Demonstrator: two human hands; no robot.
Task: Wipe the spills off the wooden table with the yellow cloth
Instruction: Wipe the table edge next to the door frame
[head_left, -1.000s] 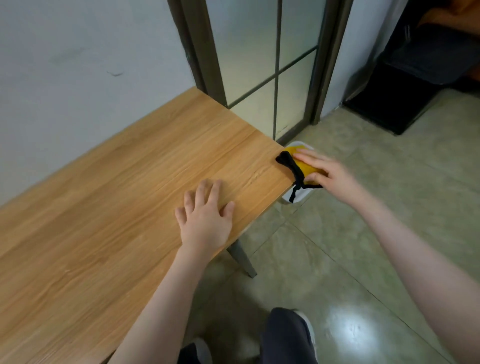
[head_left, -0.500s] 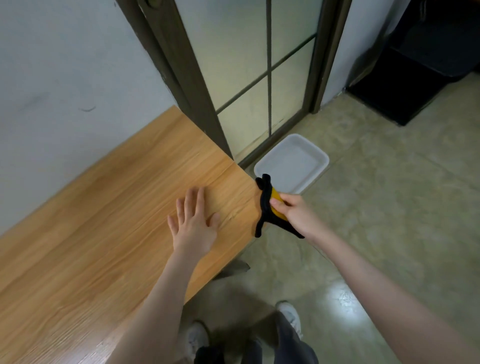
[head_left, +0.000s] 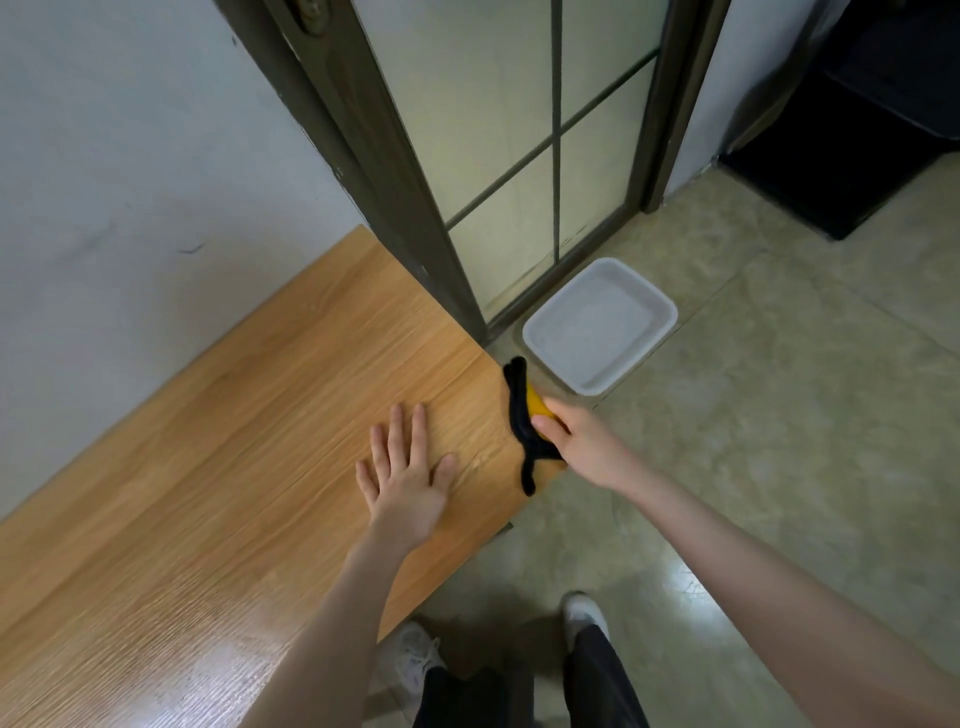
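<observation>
Left hand (head_left: 408, 478): flat, fingers spread, pressing the wooden table (head_left: 218, 467) near its right end.
Right hand (head_left: 576, 441): grasping the yellow cloth (head_left: 535, 408), black-edged, at the table's right edge, seemingly touching it.
White tray (head_left: 649, 306): floor, just beyond.

One wooden table (head_left: 218, 467) stands against the wall. One yellow cloth (head_left: 524, 415) with a black trim sits at the table's right end. Two hands are in view: one left hand (head_left: 408, 475) flat on the table, one right hand (head_left: 576, 441) gripping the cloth. One white tray (head_left: 647, 306) lies on the floor, far right of the table. Two shoes show at the near edge: one pale shoe (head_left: 413, 657) to the left, one (head_left: 584, 613) to the right. One glazed door (head_left: 519, 145) stands behind.
</observation>
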